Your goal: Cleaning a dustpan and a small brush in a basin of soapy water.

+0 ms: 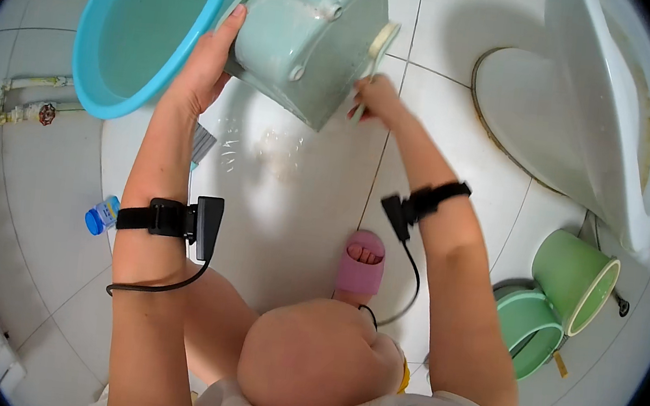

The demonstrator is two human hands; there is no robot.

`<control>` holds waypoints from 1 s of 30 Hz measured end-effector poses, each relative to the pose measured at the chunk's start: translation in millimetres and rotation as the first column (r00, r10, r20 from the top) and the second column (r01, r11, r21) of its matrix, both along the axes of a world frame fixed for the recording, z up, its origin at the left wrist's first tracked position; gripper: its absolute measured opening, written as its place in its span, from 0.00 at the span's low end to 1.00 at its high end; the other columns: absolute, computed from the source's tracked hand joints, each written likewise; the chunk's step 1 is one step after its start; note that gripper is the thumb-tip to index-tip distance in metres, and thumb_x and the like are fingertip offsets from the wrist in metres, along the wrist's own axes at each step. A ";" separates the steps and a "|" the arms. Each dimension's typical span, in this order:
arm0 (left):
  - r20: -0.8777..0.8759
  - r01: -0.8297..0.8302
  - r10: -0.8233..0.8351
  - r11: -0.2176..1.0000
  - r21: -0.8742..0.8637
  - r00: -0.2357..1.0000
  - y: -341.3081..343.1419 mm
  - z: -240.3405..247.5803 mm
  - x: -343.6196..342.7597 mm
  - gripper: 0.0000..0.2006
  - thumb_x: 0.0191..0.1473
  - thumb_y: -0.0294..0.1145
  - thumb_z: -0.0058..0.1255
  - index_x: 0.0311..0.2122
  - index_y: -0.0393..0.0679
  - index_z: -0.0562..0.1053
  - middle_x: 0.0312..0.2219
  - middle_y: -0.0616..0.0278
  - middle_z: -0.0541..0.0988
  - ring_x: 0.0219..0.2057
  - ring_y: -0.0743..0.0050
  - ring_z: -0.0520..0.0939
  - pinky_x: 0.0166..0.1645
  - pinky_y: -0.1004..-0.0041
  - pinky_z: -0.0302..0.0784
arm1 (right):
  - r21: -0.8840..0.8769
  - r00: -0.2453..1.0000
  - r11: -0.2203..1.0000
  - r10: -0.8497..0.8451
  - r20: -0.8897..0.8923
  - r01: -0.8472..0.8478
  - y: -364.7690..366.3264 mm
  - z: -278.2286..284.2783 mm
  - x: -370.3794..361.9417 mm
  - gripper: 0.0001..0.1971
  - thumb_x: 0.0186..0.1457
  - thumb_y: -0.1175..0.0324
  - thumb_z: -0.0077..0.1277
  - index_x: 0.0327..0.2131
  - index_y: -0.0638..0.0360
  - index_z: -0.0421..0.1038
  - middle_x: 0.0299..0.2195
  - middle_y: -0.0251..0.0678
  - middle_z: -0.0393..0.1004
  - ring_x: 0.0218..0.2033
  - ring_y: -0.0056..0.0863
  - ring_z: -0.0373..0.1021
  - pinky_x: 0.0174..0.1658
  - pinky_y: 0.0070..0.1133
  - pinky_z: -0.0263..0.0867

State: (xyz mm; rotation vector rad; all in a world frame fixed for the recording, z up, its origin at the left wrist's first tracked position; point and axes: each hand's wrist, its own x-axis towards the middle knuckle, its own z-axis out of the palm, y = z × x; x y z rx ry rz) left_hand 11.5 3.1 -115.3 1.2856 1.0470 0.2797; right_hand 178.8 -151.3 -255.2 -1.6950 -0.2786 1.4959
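Observation:
A pale green plastic bin [303,30] is tipped on its side at the top of the head view, its underside with small round feet turned partly toward me. My left hand [211,64] grips it by the rim, thumb lying along the edge. In my right hand [381,102] is a scrub brush [383,43] with a light green handle, the fingers wrapped round it. Its cream bristle head lies at the bin's right side; whether the bristles touch the surface, I cannot tell. The bin's inside is hidden from me.
A blue basin [85,59] of water stands left, beside a pipe valve [47,114]. A white toilet [509,111] is at right, above a green bucket [568,268] and green basin [527,315]. A blue-lidded container [102,215] sits left. Wet suds [279,151] spot the tiles.

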 end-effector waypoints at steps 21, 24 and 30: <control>-0.031 0.094 -0.093 0.995 0.019 0.995 5.4 -6.5 11.0 0.38 0.52 0.60 0.37 0.55 0.33 0.58 0.53 0.54 0.62 0.54 0.64 0.60 0.58 0.68 0.50 | 0.134 0.953 0.986 0.057 0.297 -0.101 -67.3 -21.3 -163.3 0.14 0.55 0.62 0.42 0.32 0.65 0.59 0.18 0.40 0.67 0.17 0.32 0.69 0.19 0.27 0.64; -0.135 0.038 -0.024 0.994 0.105 0.991 5.9 -11.4 0.1 0.39 0.51 0.60 0.37 0.54 0.31 0.58 0.53 0.53 0.62 0.54 0.64 0.61 0.59 0.67 0.49 | -0.217 0.603 0.927 0.364 0.710 -0.305 -111.4 -3.3 -147.7 0.15 0.54 0.58 0.45 0.32 0.63 0.60 0.22 0.49 0.70 0.18 0.42 0.68 0.20 0.33 0.62; -0.075 0.156 -0.145 0.969 0.190 0.987 13.8 -13.9 -0.7 0.35 0.55 0.56 0.30 0.52 0.28 0.61 0.52 0.43 0.63 0.54 0.56 0.61 0.58 0.69 0.50 | -0.096 0.366 0.880 0.290 0.884 -0.465 -98.6 46.9 -95.4 0.13 0.54 0.60 0.45 0.35 0.60 0.60 0.17 0.45 0.69 0.18 0.47 0.67 0.19 0.34 0.61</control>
